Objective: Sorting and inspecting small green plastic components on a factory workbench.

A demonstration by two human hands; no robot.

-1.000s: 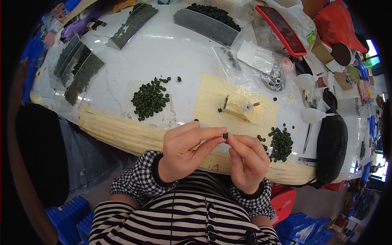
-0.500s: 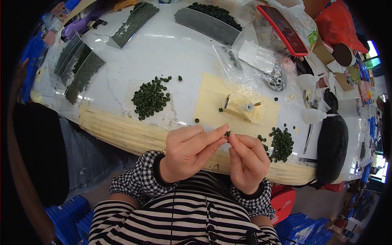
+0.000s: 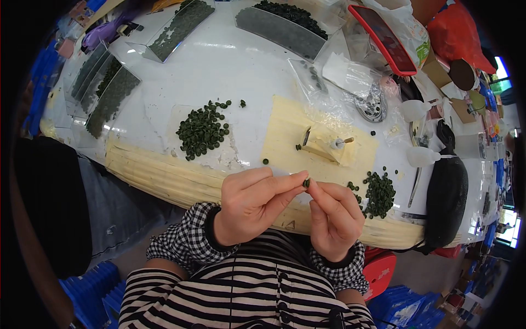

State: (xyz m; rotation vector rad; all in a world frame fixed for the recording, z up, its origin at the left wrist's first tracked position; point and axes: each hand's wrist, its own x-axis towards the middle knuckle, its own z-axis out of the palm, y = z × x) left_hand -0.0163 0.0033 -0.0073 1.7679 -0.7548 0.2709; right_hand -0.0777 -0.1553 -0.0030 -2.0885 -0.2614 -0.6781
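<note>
Both hands meet in front of my chest, just over the table's padded front edge. Between their fingertips is a small round dark green piece (image 3: 306, 183). My left hand (image 3: 255, 197) pinches it from the left, and my right hand (image 3: 337, 214) pinches it from the right. A large pile of similar green pieces (image 3: 201, 130) lies to the left on the table, and a smaller green pile (image 3: 379, 193) lies to the right of my right hand. Beyond my hands, a small block-shaped fixture (image 3: 329, 148) with an upright metal strip and a nozzle-like tip stands on a yellow sheet (image 3: 279, 126).
Clear boxes of green pieces stand far left (image 3: 112, 101), back left (image 3: 181, 30) and back centre (image 3: 282, 30). At back right are a red-cased phone (image 3: 382, 39) and plastic bags. White squeeze bottles (image 3: 422, 157) and a black pouch (image 3: 446, 200) lie right. Another person's leg (image 3: 118, 203) is left.
My hands stay almost in place, still pinching the green piece, which shows slightly more between the fingertips. The whole view has shifted very slightly.
</note>
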